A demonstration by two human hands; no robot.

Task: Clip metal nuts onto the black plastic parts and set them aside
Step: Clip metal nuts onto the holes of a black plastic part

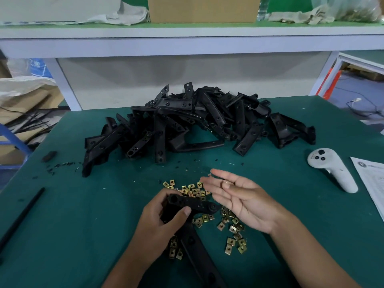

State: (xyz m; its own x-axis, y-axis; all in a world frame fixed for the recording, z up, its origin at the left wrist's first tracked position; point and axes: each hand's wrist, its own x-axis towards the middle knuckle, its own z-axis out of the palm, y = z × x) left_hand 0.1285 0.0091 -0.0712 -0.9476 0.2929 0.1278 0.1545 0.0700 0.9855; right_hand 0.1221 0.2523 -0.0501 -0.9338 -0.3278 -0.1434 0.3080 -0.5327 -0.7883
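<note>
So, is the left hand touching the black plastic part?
Touching. The head view shows the left hand gripping the black plastic part, thumb curled over its front, fingers wrapped behind.

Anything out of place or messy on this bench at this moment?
Yes. A white handheld controller lies on the green mat right of the black parts pile, unrelated to clipping nuts. Small black plastic shavings litter the mat's left side. The brass nuts lie scattered loose, not in a container.

left hand [164, 221] gripping, right hand [239, 201] open, blurred
</note>
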